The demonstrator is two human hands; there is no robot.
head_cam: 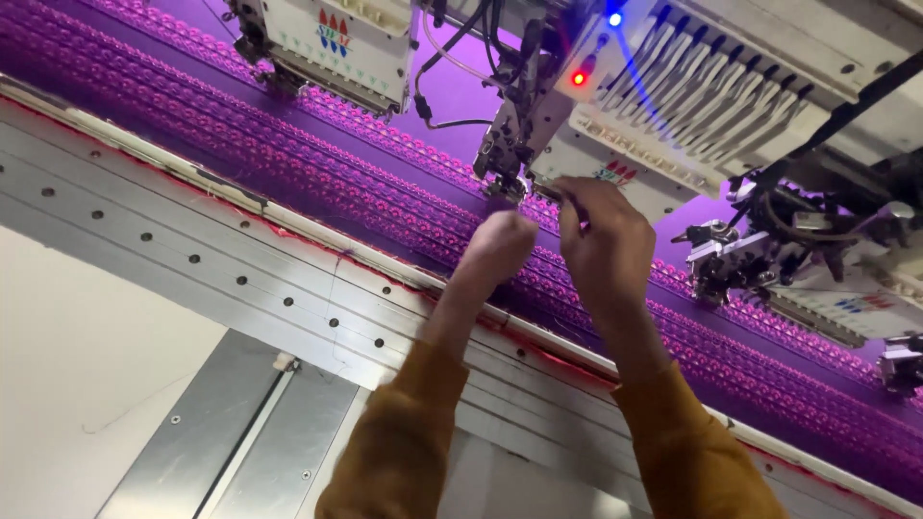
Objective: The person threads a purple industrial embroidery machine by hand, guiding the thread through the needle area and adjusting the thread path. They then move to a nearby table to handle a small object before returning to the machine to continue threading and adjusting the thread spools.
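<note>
Below the middle embroidery head [524, 144], both hands are raised over the purple fabric [317, 163]. Left hand [502, 245] is closed in a loose fist, blurred, just under the needle area; held item not discernible. Right hand [604, 240] sits just right of it, fingertips pinched together near the head's lower edge; any thread between them too fine to confirm. Grey metal frame rail [192, 240] runs in front of the fabric, under both orange sleeves [404, 442]. Further heads flank the middle one.
</note>
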